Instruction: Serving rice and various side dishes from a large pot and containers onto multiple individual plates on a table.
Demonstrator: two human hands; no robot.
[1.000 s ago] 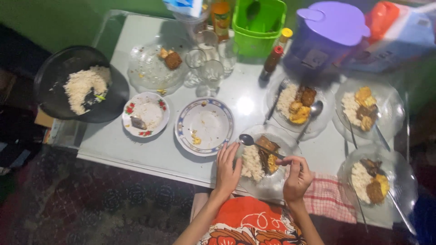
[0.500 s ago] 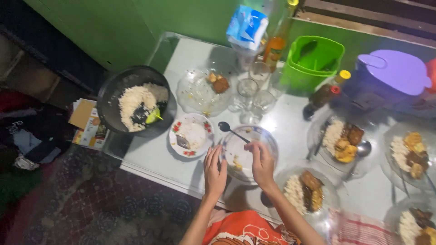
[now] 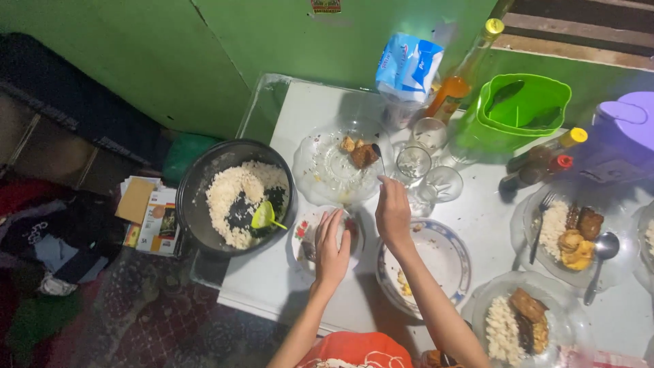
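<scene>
Glass plate point(image 3: 327, 167) is reached by the right hand point(image 3: 393, 211), pinching a spoon point(image 3: 377, 155); the floral saucer point(image 3: 304, 232) is covered by the spread left hand point(image 3: 332, 249).

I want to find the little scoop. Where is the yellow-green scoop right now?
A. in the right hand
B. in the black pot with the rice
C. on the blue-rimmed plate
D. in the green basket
B: the scoop lies on the rice inside the black pot, left of both hands and touched by neither.
</scene>
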